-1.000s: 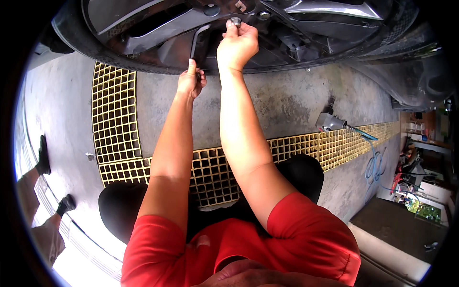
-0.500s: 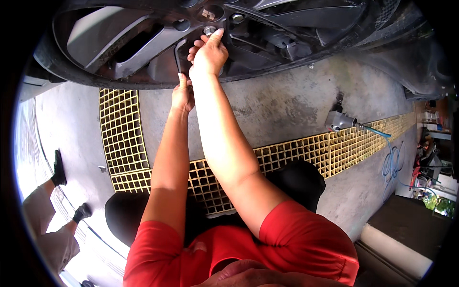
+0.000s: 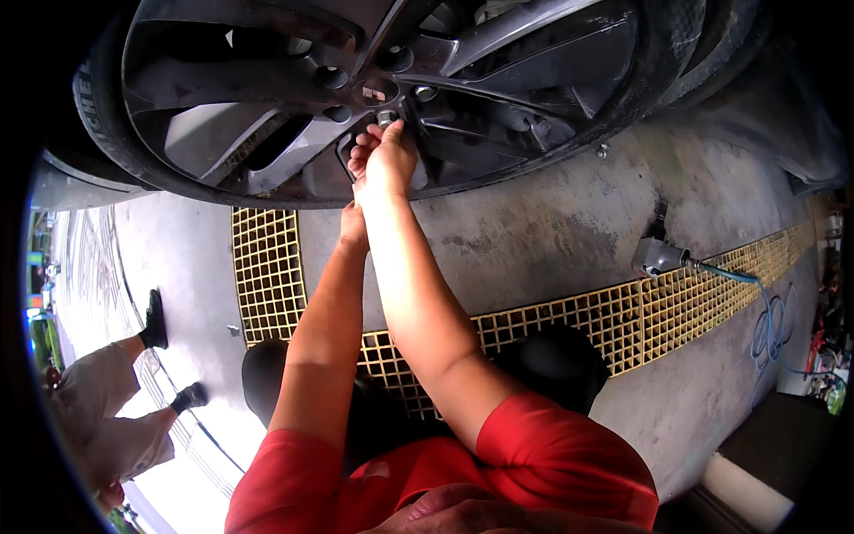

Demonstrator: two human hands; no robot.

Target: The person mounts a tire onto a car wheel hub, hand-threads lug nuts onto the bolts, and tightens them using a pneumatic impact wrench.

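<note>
A dark multi-spoke car wheel (image 3: pixel 294 84) fills the top of the view, its tyre (image 3: pixel 107 116) around it. My right hand (image 3: pixel 390 165) is at the hub, thumb and fingers closed on a shiny lug nut (image 3: pixel 385 117) just below the centre cap (image 3: pixel 374 93). Another lug nut (image 3: pixel 425 93) sits in a hole to the right of the cap. Other bolt holes around the cap look dark. My left hand (image 3: pixel 354 224) is under the wheel's lower edge, close behind my right wrist. Its fingers are hidden there.
On the floor to the right lies a grey air impact wrench (image 3: pixel 663 256) with a blue hose (image 3: pixel 734 276). Yellow floor grating (image 3: pixel 569 303) crosses in front of my knees. A person in light shorts (image 3: pixel 111 383) stands at the left. A dark-topped box (image 3: pixel 756 445) is at the lower right.
The view has tipped up, so the wheel sits lower and more of it shows. My right hand stays at the same lug nut. My left thumb, visible before, is now hidden behind my right wrist.
</note>
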